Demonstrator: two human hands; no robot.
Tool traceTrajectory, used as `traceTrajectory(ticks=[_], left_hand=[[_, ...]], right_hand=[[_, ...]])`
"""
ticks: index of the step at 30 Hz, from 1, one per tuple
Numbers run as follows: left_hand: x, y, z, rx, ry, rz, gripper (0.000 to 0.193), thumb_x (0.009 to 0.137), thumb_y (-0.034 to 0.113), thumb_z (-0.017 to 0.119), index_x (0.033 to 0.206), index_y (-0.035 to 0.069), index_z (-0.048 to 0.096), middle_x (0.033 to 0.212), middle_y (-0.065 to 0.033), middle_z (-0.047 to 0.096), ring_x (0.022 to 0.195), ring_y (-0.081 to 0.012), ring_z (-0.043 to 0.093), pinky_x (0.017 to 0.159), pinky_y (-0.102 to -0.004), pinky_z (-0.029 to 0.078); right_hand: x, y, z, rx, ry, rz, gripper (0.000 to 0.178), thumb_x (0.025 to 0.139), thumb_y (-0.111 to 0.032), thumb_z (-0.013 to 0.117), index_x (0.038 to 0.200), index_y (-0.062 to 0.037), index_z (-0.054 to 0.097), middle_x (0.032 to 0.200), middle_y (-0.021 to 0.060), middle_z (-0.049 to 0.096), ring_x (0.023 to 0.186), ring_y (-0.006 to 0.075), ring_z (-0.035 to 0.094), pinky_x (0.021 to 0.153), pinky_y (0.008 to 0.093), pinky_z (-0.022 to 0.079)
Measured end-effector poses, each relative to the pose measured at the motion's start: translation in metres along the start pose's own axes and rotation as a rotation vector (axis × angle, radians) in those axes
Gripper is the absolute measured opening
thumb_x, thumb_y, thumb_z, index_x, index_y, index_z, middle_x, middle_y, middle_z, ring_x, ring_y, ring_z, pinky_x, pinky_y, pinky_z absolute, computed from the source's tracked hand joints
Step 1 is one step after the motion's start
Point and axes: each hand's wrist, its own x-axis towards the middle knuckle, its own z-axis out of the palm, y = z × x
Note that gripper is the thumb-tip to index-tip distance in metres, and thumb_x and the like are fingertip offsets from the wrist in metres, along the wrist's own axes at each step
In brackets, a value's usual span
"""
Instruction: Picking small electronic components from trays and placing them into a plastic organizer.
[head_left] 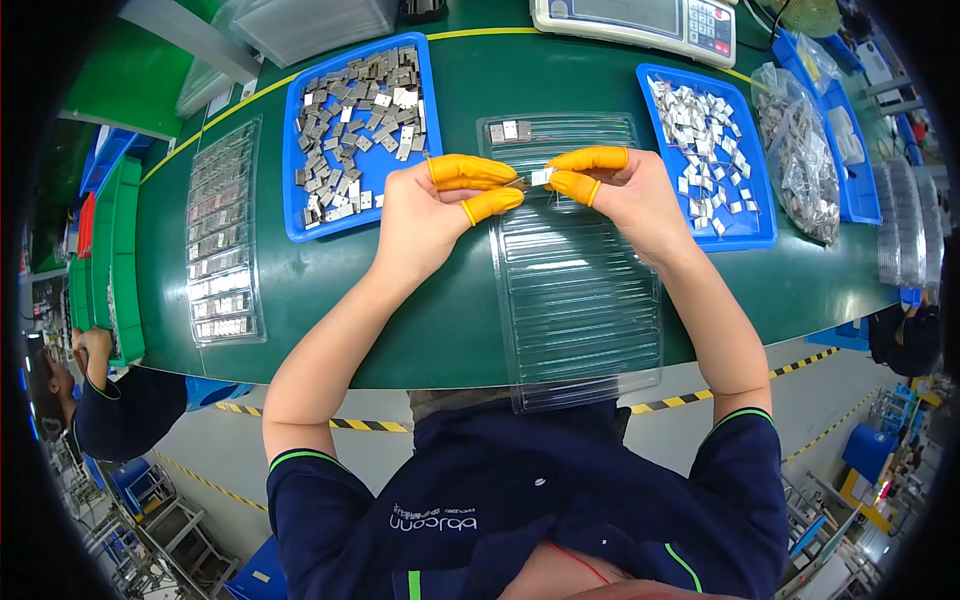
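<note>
I see left hand (440, 195) and right hand (615, 185), orange-capped fingertips pinched together on small silvery metal part (541, 177), held above clear ribbed tray (575, 300) on green worktop (440, 330).

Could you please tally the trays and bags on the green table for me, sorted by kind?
Blue trays of small metal parts: 2 (left one, right one)
Clear ribbed plastic trays: 2 (middle one, left one)
Clear bags of parts: 1
Total: 5

Both hands, left and right, pinch one small metal part over the middle tray.
</note>
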Motion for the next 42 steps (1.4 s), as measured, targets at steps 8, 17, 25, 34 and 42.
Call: traceTrajectory(ticks=[8,17,25,34,42], left_hand=[[-0.004,-0.010,0.000,0.249,0.022,0.171,0.017,0.073,0.001,0.068,0.089,-0.003,0.066,0.087,-0.0092,0.067,0.080,-0.0129,0.063,0.074,-0.0230,0.050],[-0.004,-0.006,0.004,0.127,0.055,0.065,0.019,0.075,-0.001,0.066,0.094,-0.004,0.065,0.089,-0.0109,0.066,0.081,-0.0144,0.063,0.077,-0.0241,0.050],[-0.004,-0.012,-0.003,-0.035,-0.060,0.140,0.019,0.072,-0.002,0.068,0.091,-0.005,0.065,0.088,-0.0121,0.066,0.079,-0.0154,0.063,0.076,-0.0255,0.051],[-0.005,-0.012,-0.010,-0.071,-0.229,0.076,0.018,0.072,-0.002,0.068,0.089,-0.007,0.065,0.084,-0.0140,0.066,0.075,-0.0174,0.064,0.072,-0.0274,0.053],[-0.005,-0.005,-0.011,-0.027,-0.135,0.211,0.017,0.072,-0.001,0.069,0.088,-0.004,0.066,0.084,-0.0108,0.066,0.077,-0.0155,0.064,0.073,-0.0259,0.052]], right_hand=[[-0.004,0.004,0.000,-0.418,0.007,-0.208,0.020,0.068,-0.007,0.068,0.087,-0.0005,0.068,0.076,0.0071,0.066,0.070,0.0097,0.058,0.072,0.0218,0.046],[-0.003,0.008,0.003,-0.211,0.065,-0.149,0.020,0.073,-0.009,0.068,0.091,-0.0007,0.068,0.081,0.0059,0.067,0.071,0.0088,0.059,0.069,0.0215,0.047],[-0.003,0.006,0.001,0.007,-0.136,-0.049,0.016,0.071,-0.004,0.069,0.087,0.0014,0.067,0.085,0.0058,0.064,0.079,0.0111,0.058,0.075,0.0222,0.046],[-0.006,0.000,0.000,-0.045,-0.241,-0.127,0.016,0.070,0.000,0.068,0.086,0.0005,0.068,0.083,0.0050,0.064,0.077,0.0109,0.059,0.072,0.0223,0.046],[-0.009,-0.006,0.015,-0.283,-0.053,-0.435,0.015,0.068,-0.003,0.070,0.083,-0.0013,0.068,0.081,0.0059,0.065,0.077,0.0146,0.059,0.073,0.0257,0.046]])
